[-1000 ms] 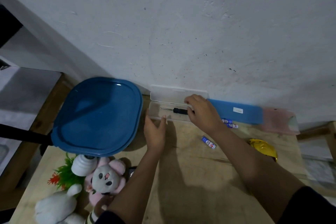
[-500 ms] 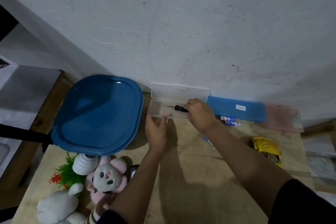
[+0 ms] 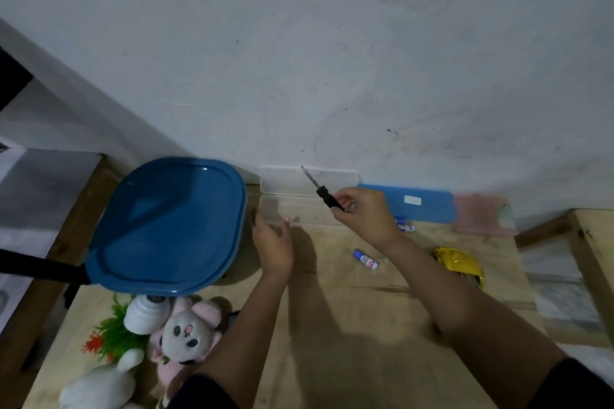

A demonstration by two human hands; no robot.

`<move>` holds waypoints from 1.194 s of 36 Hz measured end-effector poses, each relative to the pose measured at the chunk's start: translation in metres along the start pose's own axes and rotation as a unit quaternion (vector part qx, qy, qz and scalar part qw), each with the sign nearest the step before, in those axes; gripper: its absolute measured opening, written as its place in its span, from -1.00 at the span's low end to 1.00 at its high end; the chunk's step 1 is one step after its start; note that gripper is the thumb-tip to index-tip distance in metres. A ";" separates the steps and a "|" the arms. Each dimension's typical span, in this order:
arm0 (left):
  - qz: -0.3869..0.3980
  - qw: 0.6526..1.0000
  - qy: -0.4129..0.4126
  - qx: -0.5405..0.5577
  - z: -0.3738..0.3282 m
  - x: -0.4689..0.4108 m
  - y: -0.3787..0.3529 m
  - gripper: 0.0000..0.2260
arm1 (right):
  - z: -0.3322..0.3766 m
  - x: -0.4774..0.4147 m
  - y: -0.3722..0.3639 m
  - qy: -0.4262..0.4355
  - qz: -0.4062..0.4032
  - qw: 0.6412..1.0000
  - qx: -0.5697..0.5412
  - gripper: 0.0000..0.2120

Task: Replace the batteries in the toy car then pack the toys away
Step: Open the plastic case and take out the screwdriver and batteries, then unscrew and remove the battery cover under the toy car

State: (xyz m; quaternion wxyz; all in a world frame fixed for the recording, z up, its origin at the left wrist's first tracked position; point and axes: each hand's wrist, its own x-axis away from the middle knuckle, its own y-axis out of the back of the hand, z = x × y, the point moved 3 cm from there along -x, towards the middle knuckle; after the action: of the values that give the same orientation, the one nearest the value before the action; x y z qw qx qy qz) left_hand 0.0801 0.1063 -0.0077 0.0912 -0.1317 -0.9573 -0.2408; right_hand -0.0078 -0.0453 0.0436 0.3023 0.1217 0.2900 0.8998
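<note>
My right hand (image 3: 363,214) grips a small black-handled screwdriver (image 3: 319,189), its tip pointing up and left above the open clear plastic case (image 3: 309,183) at the wall. My left hand (image 3: 272,242) rests against the case's near left edge, fingers apart and holding it steady. The yellow toy car (image 3: 460,264) lies on the wooden table (image 3: 349,325) to the right of my right forearm. A blue-and-white battery (image 3: 365,259) lies loose between my arms, and two more batteries (image 3: 405,223) sit just behind my right wrist.
A large blue bin lid (image 3: 169,226) covers the table's left side. Plush toys (image 3: 186,332), a white bottle (image 3: 146,314) and a green plastic plant (image 3: 109,339) crowd the near left. A blue case (image 3: 412,202) and a pink case (image 3: 481,214) lie along the wall.
My right hand took hold of the screwdriver in the clear case and lifted it out, tip now raised. My left hand stayed at the case's edge.
</note>
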 end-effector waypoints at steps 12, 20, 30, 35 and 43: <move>0.123 0.966 -0.194 -0.117 -0.068 0.078 -0.053 -0.55 | -0.047 0.102 0.120 -0.120 -0.164 0.975 -0.086 -0.83; 0.410 0.835 -0.290 -0.225 -0.062 0.195 -0.130 -0.36 | -0.103 0.195 0.171 -0.250 -0.213 0.944 -0.035 -0.91; 0.435 0.798 -0.244 -0.339 -0.044 0.228 -0.154 0.01 | -0.149 0.236 0.148 -0.340 -0.162 0.926 0.020 -0.84; 0.421 0.807 -0.247 -0.331 -0.047 0.232 -0.157 -0.05 | -0.156 0.243 0.141 -0.350 -0.133 0.927 0.027 -0.87; 0.427 0.821 -0.276 -0.259 -0.040 0.216 -0.141 -0.04 | -0.158 0.249 0.132 -0.353 -0.108 0.928 0.049 -0.78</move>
State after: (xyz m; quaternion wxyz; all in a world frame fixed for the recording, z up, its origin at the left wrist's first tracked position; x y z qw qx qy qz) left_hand -0.1619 0.0120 0.0172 -0.1208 -0.6070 -0.6925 -0.3707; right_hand -0.3288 -0.0491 0.0065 0.4738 0.4141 0.2200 0.7454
